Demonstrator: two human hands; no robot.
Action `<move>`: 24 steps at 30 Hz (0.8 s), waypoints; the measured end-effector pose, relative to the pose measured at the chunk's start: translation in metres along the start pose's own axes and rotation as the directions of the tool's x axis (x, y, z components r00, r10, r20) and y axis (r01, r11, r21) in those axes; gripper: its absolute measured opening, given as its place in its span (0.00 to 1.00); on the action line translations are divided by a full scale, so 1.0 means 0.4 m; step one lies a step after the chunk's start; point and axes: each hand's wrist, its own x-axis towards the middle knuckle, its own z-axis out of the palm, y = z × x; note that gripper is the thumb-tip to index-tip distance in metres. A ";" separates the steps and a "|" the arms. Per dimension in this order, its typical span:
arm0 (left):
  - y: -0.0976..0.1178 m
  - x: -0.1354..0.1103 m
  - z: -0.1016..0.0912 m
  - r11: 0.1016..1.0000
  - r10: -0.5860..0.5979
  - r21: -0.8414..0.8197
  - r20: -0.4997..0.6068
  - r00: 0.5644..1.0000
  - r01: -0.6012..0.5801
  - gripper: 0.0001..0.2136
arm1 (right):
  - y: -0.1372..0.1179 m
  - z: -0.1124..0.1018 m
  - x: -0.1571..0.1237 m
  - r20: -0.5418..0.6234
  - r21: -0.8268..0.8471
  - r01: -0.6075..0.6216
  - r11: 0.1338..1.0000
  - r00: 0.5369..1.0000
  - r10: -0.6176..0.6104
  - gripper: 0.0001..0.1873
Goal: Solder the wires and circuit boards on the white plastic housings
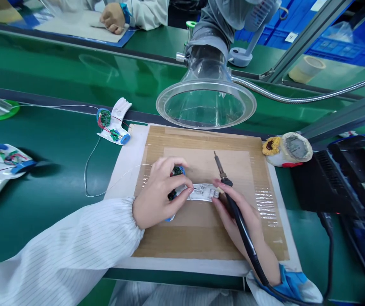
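My left hand [161,191] reaches over the left part of a white plastic housing [201,192] with a green circuit board [178,171] in it. Its thumb and forefinger are pinched together, with what looks like a thin red wire [195,188] at the tips. A black soldering iron [238,212] lies in my right hand [246,221], its metal tip pointing up and away, apart from the housing. The thumb and fingertips of that same hand touch the housing's right end. My left hand covers much of the board.
A taped cardboard mat [201,238] lies under the work. Two similar housings with wires, one at the back [115,123] and one at the left [7,165], lie on the green table. A clear extraction hood [206,104] hangs above. Tip-cleaner pot [294,148] and black box [326,182] stand right. Opposite is another person's hand [114,18].
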 end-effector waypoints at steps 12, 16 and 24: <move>-0.013 0.001 0.021 0.992 -0.012 -0.121 0.095 0.995 0.023 0.09 | -0.020 -0.063 -0.063 -0.170 0.173 -0.061 0.983 0.981 0.091 0.13; -0.013 0.002 0.021 0.992 -0.002 -0.122 0.094 0.996 0.014 0.10 | -0.022 -0.059 -0.059 -0.141 0.177 -0.073 0.982 0.985 0.099 0.12; -0.005 0.008 0.024 0.995 -0.007 -0.102 0.095 0.995 0.017 0.10 | -0.018 -0.058 -0.054 -0.127 0.174 -0.066 0.983 0.988 0.089 0.10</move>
